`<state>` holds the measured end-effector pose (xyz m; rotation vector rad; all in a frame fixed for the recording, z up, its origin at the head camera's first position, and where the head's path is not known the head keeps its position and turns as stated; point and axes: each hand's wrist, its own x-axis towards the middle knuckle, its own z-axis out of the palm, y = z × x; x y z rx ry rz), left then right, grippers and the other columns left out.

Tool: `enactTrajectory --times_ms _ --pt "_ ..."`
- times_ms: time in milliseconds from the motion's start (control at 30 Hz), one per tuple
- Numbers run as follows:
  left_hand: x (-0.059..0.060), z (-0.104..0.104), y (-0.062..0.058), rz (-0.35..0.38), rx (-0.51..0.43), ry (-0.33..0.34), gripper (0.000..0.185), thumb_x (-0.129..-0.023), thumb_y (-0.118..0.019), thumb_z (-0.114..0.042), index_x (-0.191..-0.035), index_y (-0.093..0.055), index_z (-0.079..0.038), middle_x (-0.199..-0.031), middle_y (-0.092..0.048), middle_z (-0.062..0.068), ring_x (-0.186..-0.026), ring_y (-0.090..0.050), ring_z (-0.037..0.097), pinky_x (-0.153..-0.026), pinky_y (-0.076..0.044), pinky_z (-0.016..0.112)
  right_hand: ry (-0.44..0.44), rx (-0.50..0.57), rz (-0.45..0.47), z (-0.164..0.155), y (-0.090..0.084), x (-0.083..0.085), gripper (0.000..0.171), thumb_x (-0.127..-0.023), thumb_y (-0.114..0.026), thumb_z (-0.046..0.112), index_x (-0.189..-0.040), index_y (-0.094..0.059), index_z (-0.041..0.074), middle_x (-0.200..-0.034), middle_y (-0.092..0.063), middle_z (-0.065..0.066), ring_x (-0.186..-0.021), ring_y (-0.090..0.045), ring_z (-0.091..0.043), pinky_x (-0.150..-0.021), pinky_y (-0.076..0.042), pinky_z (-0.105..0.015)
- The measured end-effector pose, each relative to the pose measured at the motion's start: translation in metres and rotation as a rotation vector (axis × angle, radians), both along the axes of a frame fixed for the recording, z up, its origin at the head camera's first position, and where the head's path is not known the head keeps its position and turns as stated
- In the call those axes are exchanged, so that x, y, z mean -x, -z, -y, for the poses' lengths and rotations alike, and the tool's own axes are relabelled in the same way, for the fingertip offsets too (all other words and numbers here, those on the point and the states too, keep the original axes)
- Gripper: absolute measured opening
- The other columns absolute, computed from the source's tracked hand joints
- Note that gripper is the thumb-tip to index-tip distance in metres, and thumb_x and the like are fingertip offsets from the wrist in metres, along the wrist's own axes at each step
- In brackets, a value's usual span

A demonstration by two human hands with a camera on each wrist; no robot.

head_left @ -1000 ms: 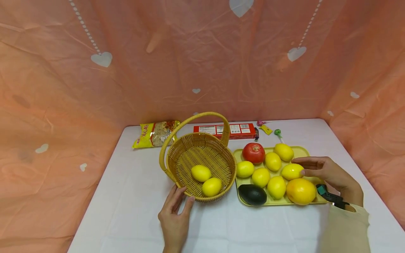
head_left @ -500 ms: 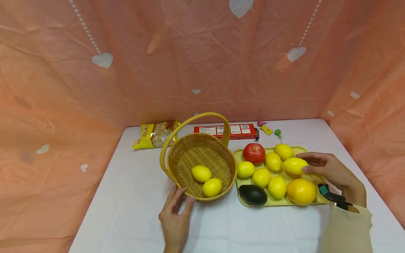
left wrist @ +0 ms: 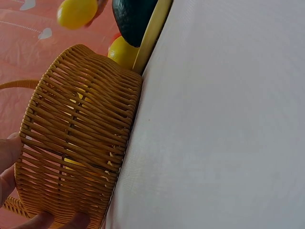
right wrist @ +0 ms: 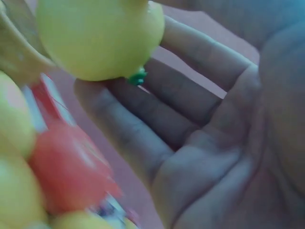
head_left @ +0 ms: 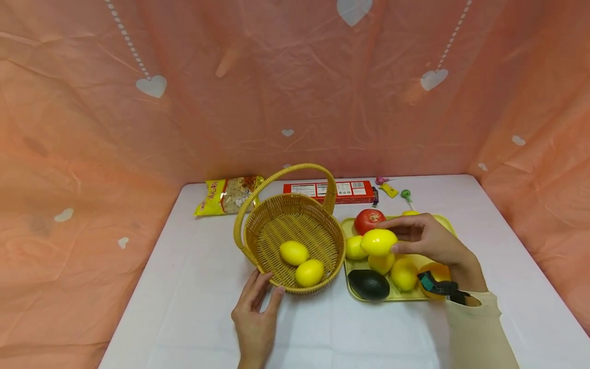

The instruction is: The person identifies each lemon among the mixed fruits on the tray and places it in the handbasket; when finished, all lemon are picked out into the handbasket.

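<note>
i had the right hand [head_left: 428,238] pinched on a lemon [head_left: 379,242] above the tray [head_left: 401,299]; the left hand [head_left: 255,320], thumb and fingers apart, touched the basket [head_left: 288,225].

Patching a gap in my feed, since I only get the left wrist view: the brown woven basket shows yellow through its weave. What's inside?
Observer: Two smooth yellow oval lemons, close together on the floor of the basket, per the head view.

Operator: And the blurred yellow lemon at the top of my view, how's it held?

Observer: The person's bare right hand has it between thumb and fingers.

Operator: Copy. Anything behind the basket?

Observer: A long red rectangular box with white printed panels lies flat there, partly hidden by the basket.
</note>
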<state>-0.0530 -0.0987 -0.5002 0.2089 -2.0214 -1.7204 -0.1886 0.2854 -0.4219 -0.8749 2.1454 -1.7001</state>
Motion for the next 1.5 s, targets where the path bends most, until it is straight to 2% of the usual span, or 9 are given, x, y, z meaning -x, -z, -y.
enactTrajectory --times_ms 200,367,633,800,933,1167,1300,1400,1500 --pt "-0.002 -0.001 -0.001 0.014 -0.002 -0.005 0.036 -0.090 -0.089 -0.001 -0.125 -0.079 0.002 -0.153 -0.062 0.024 -0.133 -0.067 0.038 -0.107 -0.058 0.018 -0.128 -0.005 0.027 0.052 0.011 0.004 0.045 -0.098 -0.079 -0.003 -0.142 -0.070 -0.001 -0.138 -0.076 -0.009 -0.112 -0.077 -0.023 -0.101 -0.067 -0.033" --pt "-0.001 -0.002 -0.001 0.012 -0.002 -0.010 0.037 -0.090 -0.089 0.000 -0.125 -0.079 0.003 -0.153 -0.063 0.024 -0.129 -0.069 0.037 -0.106 -0.058 0.017 -0.113 -0.081 -0.002 0.077 0.011 0.002 0.045 -0.098 -0.082 0.006 -0.142 -0.072 0.007 -0.136 -0.075 -0.011 -0.111 -0.076 -0.024 -0.101 -0.067 -0.031" --pt "0.000 -0.002 -0.001 0.009 -0.001 -0.003 0.036 -0.090 -0.089 -0.001 -0.124 -0.079 0.003 -0.153 -0.062 0.026 -0.132 -0.067 0.041 -0.106 -0.056 0.015 -0.074 -0.316 -0.193 0.109 -0.001 0.000 0.042 -0.095 -0.087 0.022 -0.136 -0.078 0.019 -0.130 -0.079 0.003 -0.111 -0.073 -0.012 -0.102 -0.064 -0.026" --pt "0.001 0.000 0.001 0.003 0.015 -0.008 0.036 -0.090 -0.090 -0.004 -0.125 -0.080 -0.001 -0.153 -0.062 0.025 -0.129 -0.071 0.033 -0.106 -0.058 0.018 -0.126 -0.376 -0.207 0.132 -0.003 -0.004 0.041 -0.091 -0.090 0.023 -0.131 -0.080 0.020 -0.126 -0.080 0.006 -0.106 -0.071 -0.012 -0.098 -0.066 -0.033" --pt "0.001 0.001 0.002 0.001 0.014 -0.006 0.035 -0.091 -0.090 -0.006 -0.125 -0.081 -0.005 -0.153 -0.062 0.024 -0.126 -0.072 0.021 -0.106 -0.059 0.020 -0.151 -0.396 -0.214 0.151 0.003 -0.008 0.042 -0.092 -0.091 0.027 -0.132 -0.080 0.022 -0.126 -0.079 0.009 -0.112 -0.070 -0.010 -0.105 -0.064 -0.033" --pt "0.002 0.002 0.003 0.006 0.016 -0.001 0.036 -0.091 -0.090 -0.007 -0.125 -0.081 -0.008 -0.153 -0.062 0.023 -0.128 -0.072 0.023 -0.107 -0.059 0.024 -0.154 -0.243 -0.043 0.154 0.004 -0.008 0.051 -0.096 -0.088 0.023 -0.142 -0.073 0.007 -0.140 -0.076 -0.009 -0.131 -0.072 -0.032 -0.114 -0.060 -0.048" --pt "0.001 0.002 0.004 0.022 0.011 -0.008 0.036 -0.090 -0.091 -0.007 -0.125 -0.081 -0.006 -0.153 -0.062 0.023 -0.130 -0.071 0.026 -0.108 -0.059 0.024 -0.145 -0.142 -0.013 0.125 0.002 0.001 0.050 -0.098 -0.085 0.018 -0.143 -0.071 0.002 -0.142 -0.073 -0.019 -0.132 -0.072 -0.030 -0.113 -0.060 -0.052" --pt "0.000 0.002 0.004 0.036 0.007 -0.015 0.036 -0.090 -0.091 -0.007 -0.125 -0.081 -0.006 -0.154 -0.062 0.023 -0.131 -0.070 0.031 -0.108 -0.059 0.023 -0.093 -0.049 -0.004 0.091 0.002 0.010 0.046 -0.101 -0.081 0.010 -0.143 -0.069 -0.002 -0.143 -0.071 -0.026 -0.131 -0.072 -0.025 -0.111 -0.062 -0.048" --pt "0.000 0.002 0.004 0.048 0.002 -0.016 0.037 -0.089 -0.092 -0.006 -0.125 -0.081 -0.005 -0.154 -0.062 0.022 -0.133 -0.068 0.032 -0.108 -0.058 0.022 0.001 0.026 -0.003 0.053 0.001 0.015 0.044 -0.102 -0.074 -0.001 -0.145 -0.066 -0.006 -0.142 -0.073 -0.020 -0.130 -0.073 -0.022 -0.108 -0.064 -0.036"
